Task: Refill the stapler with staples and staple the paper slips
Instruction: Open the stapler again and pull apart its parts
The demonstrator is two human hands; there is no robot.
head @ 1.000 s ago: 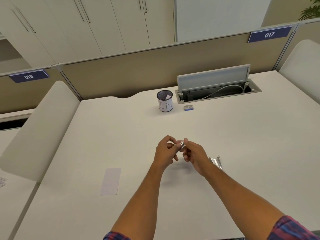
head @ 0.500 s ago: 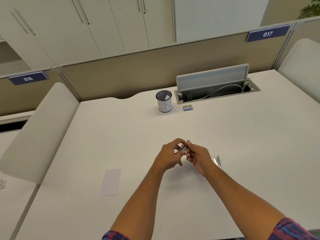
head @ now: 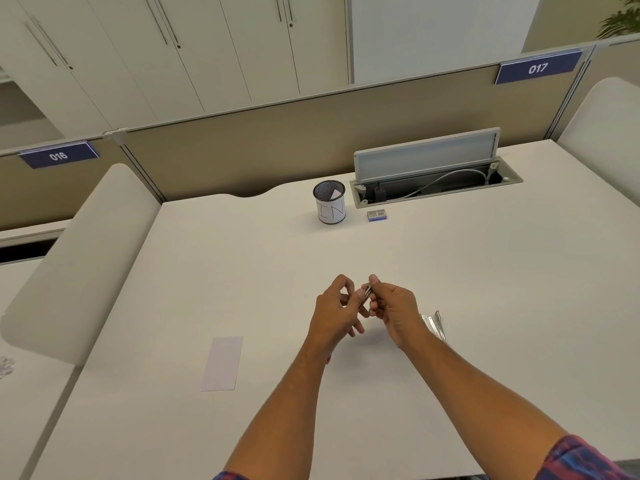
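Note:
Both hands meet above the middle of the white desk [head: 485, 271]. My right hand [head: 394, 313] pinches a small silver strip of staples [head: 367, 292] between thumb and fingers. My left hand [head: 334, 311] is just left of it, fingers curled, fingertips touching the strip. The metal stapler [head: 435, 323] lies opened on the desk behind my right wrist, partly hidden. A small blue staple box [head: 376, 215] sits far back. A white paper slip [head: 222, 363] lies flat to the left.
A mesh pen cup [head: 330, 201] wrapped in white paper stands at the back, beside an open cable tray [head: 436, 183] with a raised lid. Beige partitions close the back and both sides of the desk.
Both hands have stayed together and shifted slightly; the staple strip has turned from flat-on to edge-on between the fingers, and my left fingers have loosened around it.

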